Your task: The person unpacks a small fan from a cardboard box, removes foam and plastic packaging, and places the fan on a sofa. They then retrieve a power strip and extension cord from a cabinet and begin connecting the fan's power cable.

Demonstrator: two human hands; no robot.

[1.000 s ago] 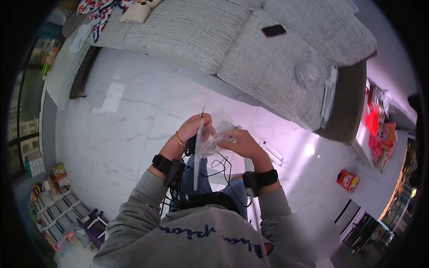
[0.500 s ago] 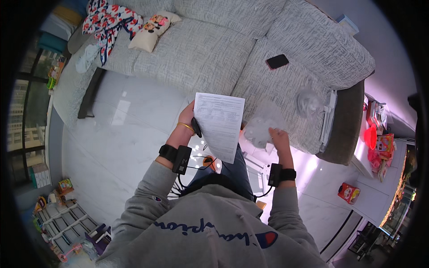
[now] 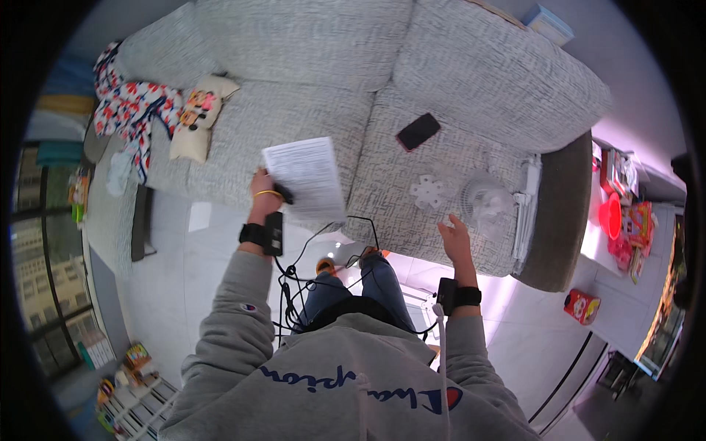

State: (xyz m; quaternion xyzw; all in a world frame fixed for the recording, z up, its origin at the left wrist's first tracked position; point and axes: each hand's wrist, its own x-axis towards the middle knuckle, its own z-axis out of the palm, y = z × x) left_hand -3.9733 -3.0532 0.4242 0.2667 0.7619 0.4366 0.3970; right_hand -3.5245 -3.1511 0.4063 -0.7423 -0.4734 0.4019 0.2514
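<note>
My left hand point(image 3: 262, 185) is closed on the left edge of a white sheet of printed paper point(image 3: 307, 176), held out before the sofa seat. A small black object point(image 3: 283, 193) shows at that hand, partly over the sheet; its kind is unclear. My right hand point(image 3: 455, 239) is empty, its fingers apart, above the sofa's front edge. Beyond it on the seat are a flat white lobed piece point(image 3: 426, 192) and a crumpled clear plastic bag point(image 3: 494, 208). The bag lies against a clear round ribbed part point(image 3: 476, 188). Long white strips point(image 3: 524, 213) lie by the armrest.
The grey sofa point(image 3: 309, 103) spans the far side; a black phone point(image 3: 418, 132) lies on its seat. A cushion point(image 3: 198, 121) and patterned cloth point(image 3: 132, 110) lie at the left. Black cables point(image 3: 294, 272) hang before my legs. A red package point(image 3: 581, 306) is at the right.
My right hand has let go of the plastic bag, which now lies farther right on the seat. The white lobed piece has come into sight. My left hand has carried the paper left.
</note>
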